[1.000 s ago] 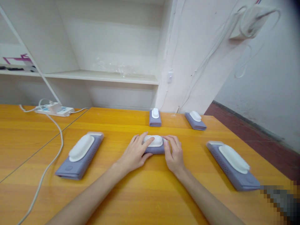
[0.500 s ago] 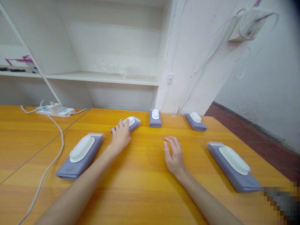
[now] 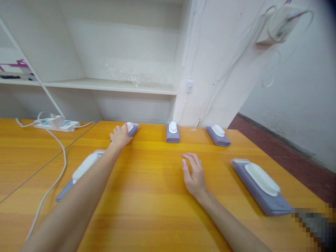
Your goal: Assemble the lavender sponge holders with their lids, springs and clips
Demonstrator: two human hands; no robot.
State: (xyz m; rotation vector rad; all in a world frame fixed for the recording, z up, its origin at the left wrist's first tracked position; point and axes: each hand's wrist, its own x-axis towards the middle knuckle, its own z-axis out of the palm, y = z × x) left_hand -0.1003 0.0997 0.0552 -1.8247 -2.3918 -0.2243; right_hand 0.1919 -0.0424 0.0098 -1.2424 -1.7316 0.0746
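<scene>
At the far left of the table, my left hand [image 3: 120,137] is closed over a flat purple-grey pack [image 3: 134,130] topped by a white oval piece; the fingers hide much of it. My right hand [image 3: 194,175] hovers at or just above the tabletop, holding nothing, its thumb and fingers apart. Beyond it lie two similar packs, one in the back middle [image 3: 173,138] and one at the back right [image 3: 222,140]. A larger-looking pack [image 3: 262,190] lies to its right. Another pack [image 3: 65,190] is partly covered by my left forearm.
The yellow wooden table [image 3: 152,210] has a seam on the left. A white power strip [image 3: 70,125] sits at the back left, its cable [image 3: 61,171] trailing forward. White shelving [image 3: 112,86] with crumpled clear plastic [image 3: 135,79] stands behind, beside a white pillar [image 3: 199,77].
My left hand has moved left and slightly away with the pack, now farther from the back-middle pack. The left forearm covers more of the near-left pack. My right hand stays put.
</scene>
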